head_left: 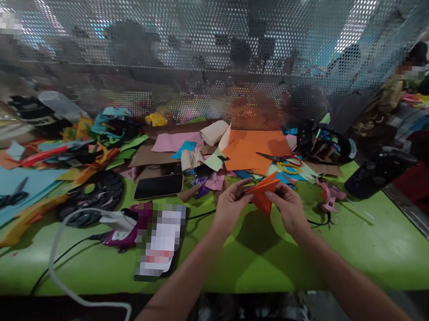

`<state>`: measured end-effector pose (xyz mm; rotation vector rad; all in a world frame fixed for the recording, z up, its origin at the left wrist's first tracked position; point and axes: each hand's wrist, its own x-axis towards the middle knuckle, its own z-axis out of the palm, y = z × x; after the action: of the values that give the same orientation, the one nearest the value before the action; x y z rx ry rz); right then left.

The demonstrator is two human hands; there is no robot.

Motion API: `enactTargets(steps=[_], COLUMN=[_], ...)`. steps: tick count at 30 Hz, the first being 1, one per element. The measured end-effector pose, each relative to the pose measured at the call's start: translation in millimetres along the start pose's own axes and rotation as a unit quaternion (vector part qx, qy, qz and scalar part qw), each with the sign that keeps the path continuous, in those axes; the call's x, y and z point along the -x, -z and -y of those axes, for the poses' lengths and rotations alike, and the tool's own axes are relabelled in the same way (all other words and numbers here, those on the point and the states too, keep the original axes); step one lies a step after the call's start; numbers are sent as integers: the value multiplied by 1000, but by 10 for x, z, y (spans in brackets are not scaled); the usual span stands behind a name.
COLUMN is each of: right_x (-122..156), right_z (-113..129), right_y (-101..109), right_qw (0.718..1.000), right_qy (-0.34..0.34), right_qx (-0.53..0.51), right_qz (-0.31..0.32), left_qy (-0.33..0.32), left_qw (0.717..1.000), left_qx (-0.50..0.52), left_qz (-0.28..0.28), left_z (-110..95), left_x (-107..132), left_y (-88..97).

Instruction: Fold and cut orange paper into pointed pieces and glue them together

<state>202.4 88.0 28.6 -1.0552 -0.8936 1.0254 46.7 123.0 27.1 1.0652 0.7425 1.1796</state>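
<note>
A folded orange paper piece [263,192] hangs just above the green table [358,242], pinched from both sides. My left hand [231,202] grips its left corner with thumb and fingers closed. Fingers of my right hand [288,206] are closed on its right edge. Behind my hands lies a flat orange paper sheet [251,148] with red and yellow handled scissors [283,161] on its right part.
A black phone [158,186] lies left of my hands, beside paper scraps [207,165]. Black scissors [6,198] rest on light blue paper [2,186] at far left. A pink glue gun [329,192] lies right. A perforated metal screen [221,49] closes the back. Another person [404,89] sits far right.
</note>
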Motion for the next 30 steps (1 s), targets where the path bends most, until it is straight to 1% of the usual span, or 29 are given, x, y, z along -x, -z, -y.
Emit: enactTargets(steps=[4,8,11,13,16,19,25,30], right_x=[14,19,13,9,7,3,-11,-16], right_z=[4,8,18,29,44,48,61,52], right_y=[-25,-30,-32,-37,-35,-18,-4,-2], right_qw=[1000,1000,1000,1000,1000,1000,1000,999], right_qy=[-5,-4,4,11,10,4,7,18], right_qx=[-6,16,23,5,-18,-9,5,-5], right_qz=[-4,14,0,-16,-11,-2,-21,-36], left_qy=[10,11,2,-6,-17,-25,-24,-10], left_qw=[1000,1000,999,999,997,995,993,994], left_qx=[7,-2,-19,-36,-73,-100,-116,-103], left_qz=[-11,-23,-27,-27,-22,-13,1,19], left_z=[-5,6,10,8,-2,-17,-33,-24], left_x=[-1,-18,-24,-20,-3,13,19,14], left_y=[-1,13,17,12,-3,-15,-12,-6])
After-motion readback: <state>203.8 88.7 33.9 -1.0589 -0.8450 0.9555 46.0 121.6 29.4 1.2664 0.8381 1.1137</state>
